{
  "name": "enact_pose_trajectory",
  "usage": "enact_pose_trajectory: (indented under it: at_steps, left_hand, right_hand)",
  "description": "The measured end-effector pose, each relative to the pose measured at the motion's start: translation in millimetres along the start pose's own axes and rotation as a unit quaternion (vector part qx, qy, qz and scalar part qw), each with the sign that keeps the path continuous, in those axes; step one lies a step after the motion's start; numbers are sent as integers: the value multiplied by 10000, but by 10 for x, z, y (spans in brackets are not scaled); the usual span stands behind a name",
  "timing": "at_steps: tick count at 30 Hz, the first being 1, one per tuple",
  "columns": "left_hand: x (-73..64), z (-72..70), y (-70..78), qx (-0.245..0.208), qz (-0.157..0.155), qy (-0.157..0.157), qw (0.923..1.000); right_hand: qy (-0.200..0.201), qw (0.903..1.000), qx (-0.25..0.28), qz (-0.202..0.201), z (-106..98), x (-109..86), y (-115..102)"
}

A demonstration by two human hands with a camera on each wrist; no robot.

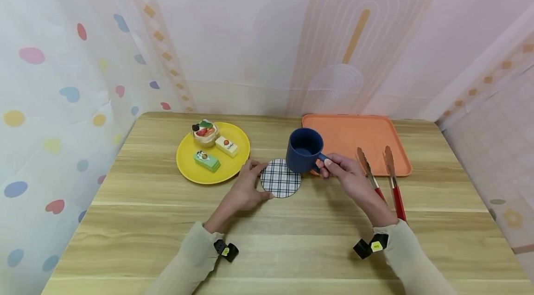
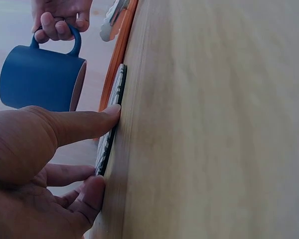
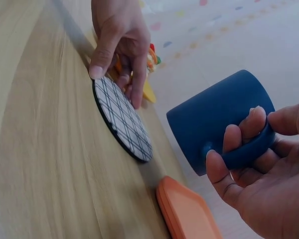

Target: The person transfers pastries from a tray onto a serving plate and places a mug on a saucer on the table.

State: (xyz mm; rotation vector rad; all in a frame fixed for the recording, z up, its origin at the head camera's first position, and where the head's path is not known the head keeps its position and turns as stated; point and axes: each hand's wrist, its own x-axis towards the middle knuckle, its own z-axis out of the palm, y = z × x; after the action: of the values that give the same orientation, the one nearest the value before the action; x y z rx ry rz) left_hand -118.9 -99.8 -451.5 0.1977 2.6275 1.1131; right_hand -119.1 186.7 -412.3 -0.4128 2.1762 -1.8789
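A round coaster (image 1: 280, 178) with a black-and-white plaid top lies on the table. My left hand (image 1: 247, 187) holds it by its left edge, thumb at the near side and fingers at the far side; the thumb (image 2: 109, 115) touches the rim in the left wrist view. My right hand (image 1: 346, 175) grips the handle of a dark blue mug (image 1: 301, 158). In both wrist views the mug (image 3: 219, 119) hangs in the air, apart from the coaster (image 3: 123, 117). From the head view its inside shows, with nothing visible in it.
Left of the coaster stands a yellow plate (image 1: 233, 172) with a fruit cup (image 1: 205, 132), a green cake slice (image 1: 206, 160) and a cream one (image 1: 227, 145). An orange tray (image 1: 346, 130) lies at the back right, with red-handled tongs (image 1: 394, 179) resting over its near edge.
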Motion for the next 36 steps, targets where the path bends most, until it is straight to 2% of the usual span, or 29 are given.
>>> enact_pose_trajectory:
  at_steps: [11, 27, 36]
  left_hand:
    - [5, 0, -15, -21, 75, -19, 10000]
    - [-12, 1, -31, 1, 247, 94, 9997]
    - [-8, 8, -28, 5, 276, 132, 9995]
  right_hand:
    - [-103, 9999, -55, -29, 176, 20, 0]
    - [-252, 9996, -110, -36, 385, 29, 117]
    - [-273, 9994, -59, 180, 448, 41, 215]
